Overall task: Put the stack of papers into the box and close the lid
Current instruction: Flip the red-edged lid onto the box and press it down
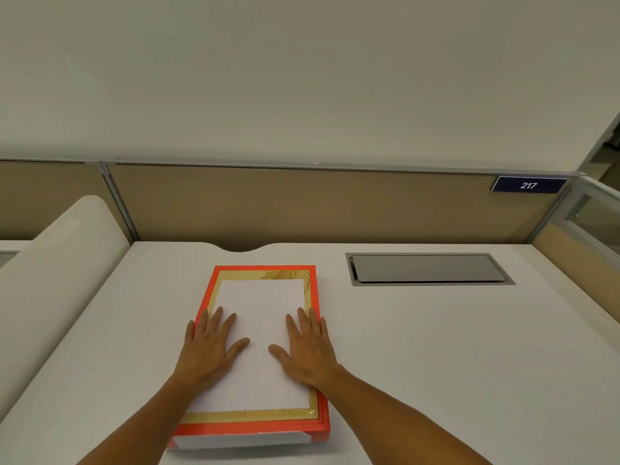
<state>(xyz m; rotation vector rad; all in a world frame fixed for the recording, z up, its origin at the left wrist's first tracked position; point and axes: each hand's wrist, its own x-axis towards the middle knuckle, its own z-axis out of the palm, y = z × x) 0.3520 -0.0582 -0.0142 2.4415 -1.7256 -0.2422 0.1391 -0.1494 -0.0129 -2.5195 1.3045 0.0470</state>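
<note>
Stack of papers (258, 333): lies atop the closed orange box (250, 431), table's near edge; your left hand (209, 347) and right hand (308, 350) rest flat, fingers spread; likely light, floppy, slippery; grip both long edges

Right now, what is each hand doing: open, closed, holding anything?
Left hand: open, flat, palm down on the white paper lying on the red box; grips nothing.
Right hand: open, flat on the same paper; grips nothing.
</note>
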